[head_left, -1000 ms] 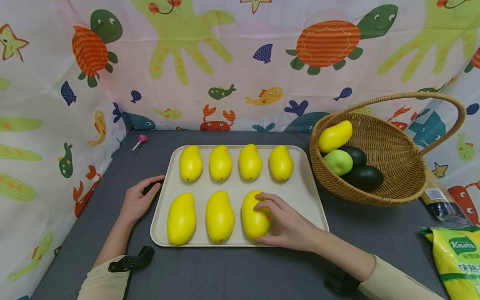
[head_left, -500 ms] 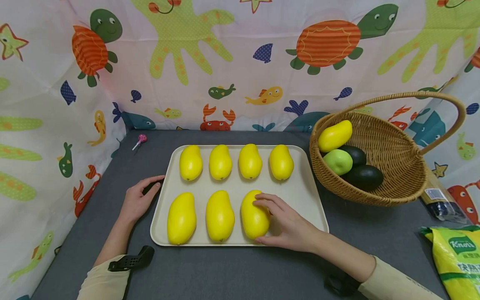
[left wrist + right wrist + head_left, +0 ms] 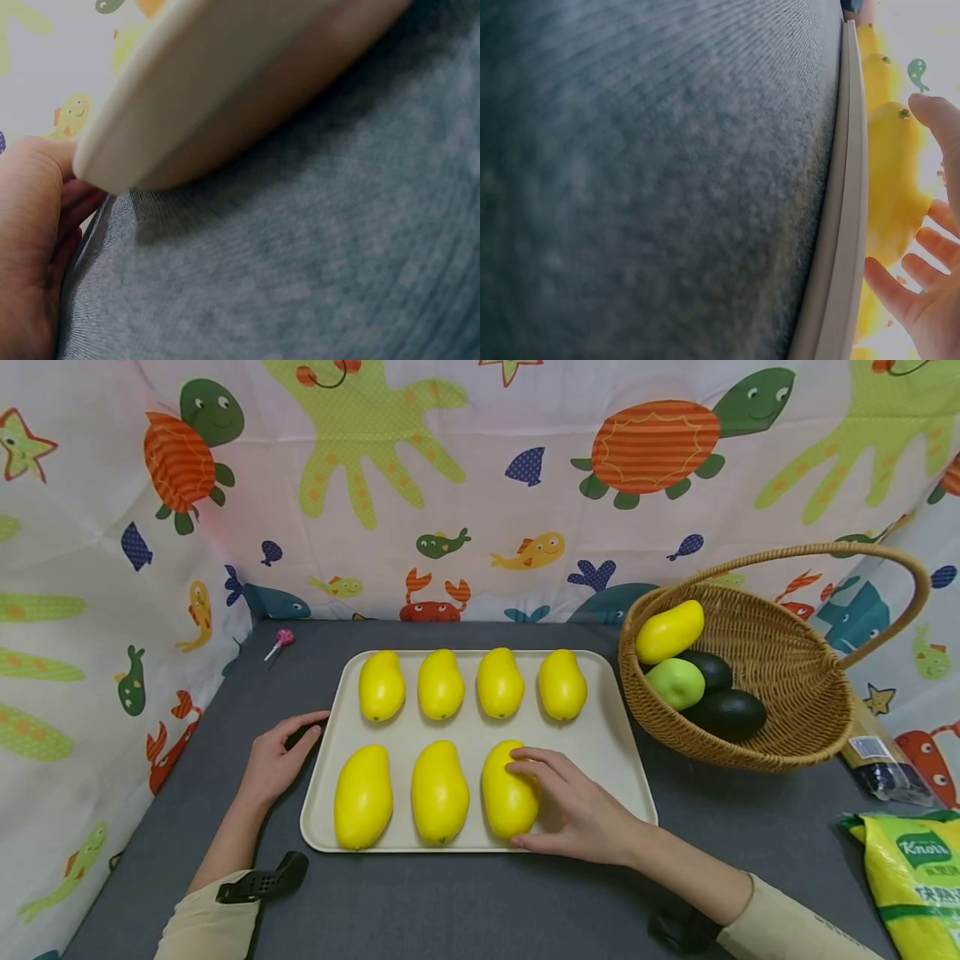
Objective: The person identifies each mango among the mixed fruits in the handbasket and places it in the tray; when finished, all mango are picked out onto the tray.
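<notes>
At the front row's right end, a yellow mango point(image 3: 502, 797) lies on a cream tray point(image 3: 603, 760). My right hand point(image 3: 581, 817) holds it from the right, thumb at its near end and fingers curled over its far side. In the right wrist view the same mango point(image 3: 892, 184) shows between thumb and fingers, just beyond the tray's rim point(image 3: 847, 195). Several more mangoes point(image 3: 441, 793) lie in two rows. My left hand point(image 3: 273, 764) rests on the table with relaxed fingers at the tray's left edge; its thumb meets the tray's rim point(image 3: 112, 154) in the left wrist view.
A wicker basket point(image 3: 795, 668) at the back right holds a mango point(image 3: 670, 632), a green apple point(image 3: 677, 684) and dark avocados point(image 3: 726, 716). Bagged packages, one a yellow-green bag point(image 3: 915, 877), lie at the right. A pink lollipop point(image 3: 284, 637) lies at the back left.
</notes>
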The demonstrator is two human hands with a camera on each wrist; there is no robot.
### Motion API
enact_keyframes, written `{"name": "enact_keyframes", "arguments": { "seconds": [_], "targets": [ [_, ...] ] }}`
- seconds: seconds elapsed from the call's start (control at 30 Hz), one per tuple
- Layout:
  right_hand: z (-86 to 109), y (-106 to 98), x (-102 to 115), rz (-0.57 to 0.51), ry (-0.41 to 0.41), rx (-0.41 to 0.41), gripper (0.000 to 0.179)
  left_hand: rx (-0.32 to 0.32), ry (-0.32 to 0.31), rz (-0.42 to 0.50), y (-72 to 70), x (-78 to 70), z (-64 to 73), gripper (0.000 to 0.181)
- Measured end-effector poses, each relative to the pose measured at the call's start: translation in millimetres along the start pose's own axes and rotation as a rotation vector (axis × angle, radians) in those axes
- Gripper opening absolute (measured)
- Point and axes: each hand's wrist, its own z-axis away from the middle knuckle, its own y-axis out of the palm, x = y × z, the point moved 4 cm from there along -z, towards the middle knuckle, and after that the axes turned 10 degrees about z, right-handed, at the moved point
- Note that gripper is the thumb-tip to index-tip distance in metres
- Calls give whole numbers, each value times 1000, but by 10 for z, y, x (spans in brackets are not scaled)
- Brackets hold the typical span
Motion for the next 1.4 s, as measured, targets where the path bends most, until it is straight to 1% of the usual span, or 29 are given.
{"name": "enact_keyframes", "arguments": {
  "seconds": [0.13, 0.2, 0.37, 0.47, 0.53, 0.6, 0.67, 0.8, 0.93, 1.07, 1.13, 1.2, 1.3, 1.4],
  "targets": [
    [5, -45, 7, 18, -13, -26, 75, -3, 5, 1, -1, -1, 4, 37],
    [6, -86, 6, 23, -23, -50, 69, -3, 6, 2, 1, -2, 4, 37],
    [-8, -288, -22, 18, -34, -123, 40, -1, -1, 4, 8, -6, 4, 37],
    [-23, -482, -57, 19, -34, -164, 23, 2, -4, 6, 10, -13, 5, 37],
    [-39, -634, -86, 40, -36, -182, 18, 4, -6, 8, 10, -18, 7, 37],
    [-60, -800, -124, 69, -35, -197, 18, 5, -9, 9, 10, -21, 10, 37],
    [-85, -973, -165, 121, -33, -211, 19, 5, -10, 8, 9, -22, 13, 37],
    [-129, -1313, -268, 276, 26, -205, 22, 5, -11, 9, 7, -22, 16, 38],
    [-175, -1600, -407, 426, 123, -145, 17, 6, -15, 17, 7, -19, 15, 38],
    [-221, -1819, -626, 500, 233, -58, 10, 6, -21, 23, 6, -11, 13, 38],
    [-245, -1898, -766, 515, 286, -6, 9, 5, -22, 23, 4, -9, 14, 38],
    [-269, -1960, -923, 521, 344, 49, 12, 5, -21, 22, 2, -7, 14, 38],
    [-298, -2015, -1181, 505, 436, 146, 21, 5, -18, 21, 2, -8, 17, 37],
    [-299, -2039, -1453, 464, 529, 235, 33, 5, -12, 22, 2, -5, 20, 37]
  ]
}}
